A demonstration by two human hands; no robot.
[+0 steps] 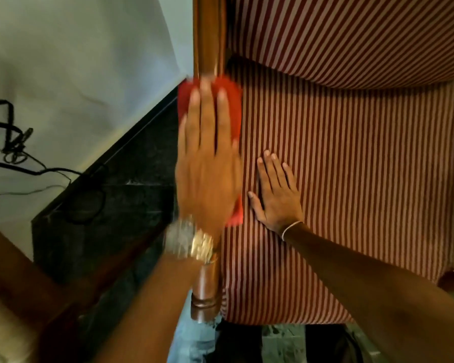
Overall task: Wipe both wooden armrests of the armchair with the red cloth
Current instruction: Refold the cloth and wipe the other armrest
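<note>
The armchair's left wooden armrest point(209, 35) runs from the top of the view down to its rounded front end near the bottom. My left hand point(207, 158) lies flat on it, fingers stretched out, pressing the red cloth point(233, 108) against the wood. The cloth shows around my fingertips and under my palm. The hand is blurred. My right hand point(275, 195) rests flat and empty on the striped seat cushion point(351, 166), just right of the armrest. The other armrest is out of view.
The striped red and white back cushion point(351, 35) fills the top right. Left of the chair are a white wall point(76, 61), a dark stone skirting and floor point(116, 192), and black cables point(16, 148). A brown wooden edge point(11, 271) crosses the lower left.
</note>
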